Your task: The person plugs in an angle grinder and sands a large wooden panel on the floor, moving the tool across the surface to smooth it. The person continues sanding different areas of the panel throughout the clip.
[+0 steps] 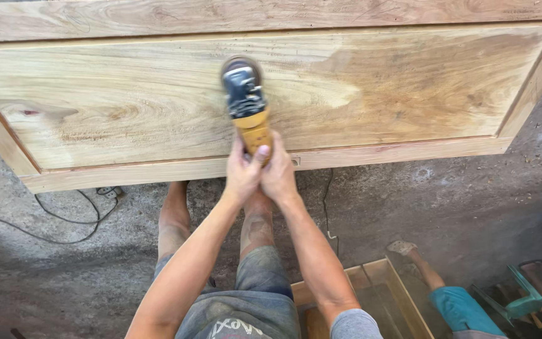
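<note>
A yellow and grey angle grinder (246,103) rests its round sanding disc on a large framed wooden panel (409,88) lying flat in front of me. My left hand (243,172) and my right hand (279,172) are both wrapped around the tool's yellow handle, side by side, near the panel's front rail. The disc sits near the middle of the panel, at the edge between a pale sanded patch and browner wood to the right.
A black cable (64,220) and a plug strip (109,192) lie on the concrete floor at left. A wooden box (403,295) stands at lower right. Another person's leg in turquoise shorts (453,301) is beside a green stool (522,295).
</note>
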